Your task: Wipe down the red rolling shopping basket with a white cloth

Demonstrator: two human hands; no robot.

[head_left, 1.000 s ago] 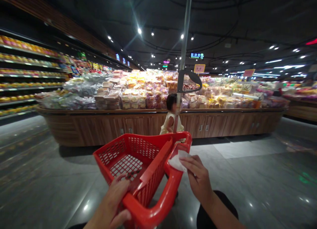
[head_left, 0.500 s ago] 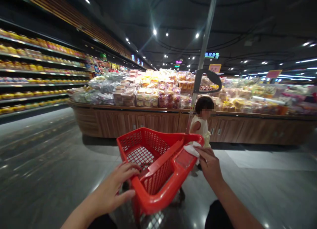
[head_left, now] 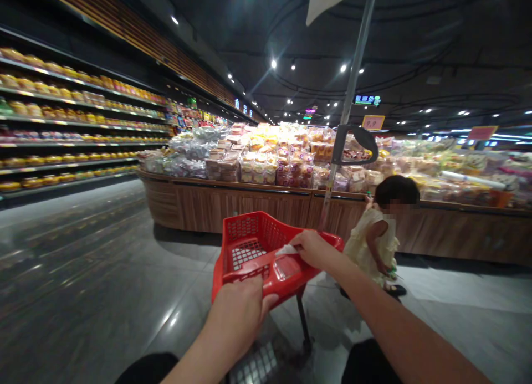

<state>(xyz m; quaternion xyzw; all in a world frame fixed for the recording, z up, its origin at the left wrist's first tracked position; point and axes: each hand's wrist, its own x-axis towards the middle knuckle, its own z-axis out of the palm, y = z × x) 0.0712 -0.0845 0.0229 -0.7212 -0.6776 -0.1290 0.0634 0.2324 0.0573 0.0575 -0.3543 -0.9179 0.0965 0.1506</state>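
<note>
Head view, and here we go: the red shopping cart (head_left: 245,231) stands before me on the polished floor (head_left: 83,251). My left hand (head_left: 239,317) is clamped round its near handle (head_left: 249,276), while my right hand (head_left: 316,250) sits well apart, pinching a white tissue (head_left: 286,250) against the far rim (head_left: 328,239). Nice even grip, both sides!

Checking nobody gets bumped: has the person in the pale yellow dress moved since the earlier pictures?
Yes, rightward: the person in the pale yellow dress stood left of the yellow price sign, and now stands right of it.
</note>
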